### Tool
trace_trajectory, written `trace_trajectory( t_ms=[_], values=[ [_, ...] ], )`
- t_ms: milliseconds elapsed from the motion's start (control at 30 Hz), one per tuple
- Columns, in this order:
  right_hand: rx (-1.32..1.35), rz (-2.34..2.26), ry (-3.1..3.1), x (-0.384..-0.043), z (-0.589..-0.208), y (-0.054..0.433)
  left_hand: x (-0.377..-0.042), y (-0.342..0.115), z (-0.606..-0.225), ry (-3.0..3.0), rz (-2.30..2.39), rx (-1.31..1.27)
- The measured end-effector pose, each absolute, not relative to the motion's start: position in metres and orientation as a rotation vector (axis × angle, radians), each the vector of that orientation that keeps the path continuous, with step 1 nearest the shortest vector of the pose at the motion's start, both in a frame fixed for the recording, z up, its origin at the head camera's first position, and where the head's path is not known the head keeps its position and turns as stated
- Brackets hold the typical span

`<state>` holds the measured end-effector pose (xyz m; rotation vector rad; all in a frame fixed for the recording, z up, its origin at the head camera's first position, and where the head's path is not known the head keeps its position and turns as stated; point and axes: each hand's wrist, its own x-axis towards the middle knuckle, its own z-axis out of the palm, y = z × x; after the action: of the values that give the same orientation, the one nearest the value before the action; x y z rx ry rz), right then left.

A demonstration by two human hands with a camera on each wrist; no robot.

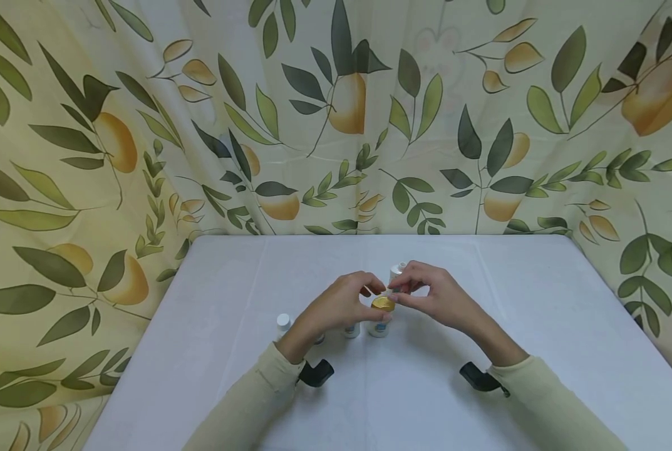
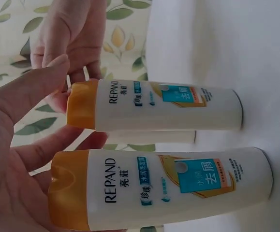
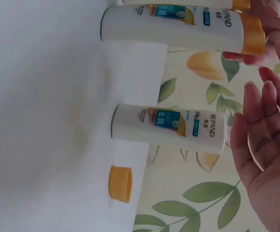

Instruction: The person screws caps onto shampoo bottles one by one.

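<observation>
White shampoo bottles with blue-and-orange labels stand upright on the table. At one bottle (image 2: pixel 169 105), my left hand (image 1: pixel 344 302) holds round the orange-gold cap (image 1: pixel 383 303) with thumb and fingers. My right hand (image 1: pixel 437 297) meets the same cap from the other side, thumb and index finger close together at its edge; its remaining fingers are loosely bent in the right wrist view. Behind the right hand stands a bottle (image 3: pixel 169 128) with no orange cap on it. A loose orange cap (image 3: pixel 120 184) lies beyond that bottle, hidden in the head view.
Another capped shampoo bottle (image 2: pixel 120 191) stands close to the held one, beneath my left palm. A bottle with a white top (image 1: pixel 284 323) shows left of my left wrist. The white table (image 1: pixel 437 401) ends at a leaf-and-fruit patterned curtain (image 1: pixel 313 156).
</observation>
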<state>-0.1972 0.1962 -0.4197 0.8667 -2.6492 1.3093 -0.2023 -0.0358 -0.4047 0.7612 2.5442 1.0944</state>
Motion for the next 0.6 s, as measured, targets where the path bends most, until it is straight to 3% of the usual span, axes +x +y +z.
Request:
trace_trajectory(
  t_ms=[600],
  values=[
    [0.478,1.2,-2.691,-0.208,-0.422,0.219,-0.206,-0.018,-0.402,2.605,1.244,0.611]
  ],
)
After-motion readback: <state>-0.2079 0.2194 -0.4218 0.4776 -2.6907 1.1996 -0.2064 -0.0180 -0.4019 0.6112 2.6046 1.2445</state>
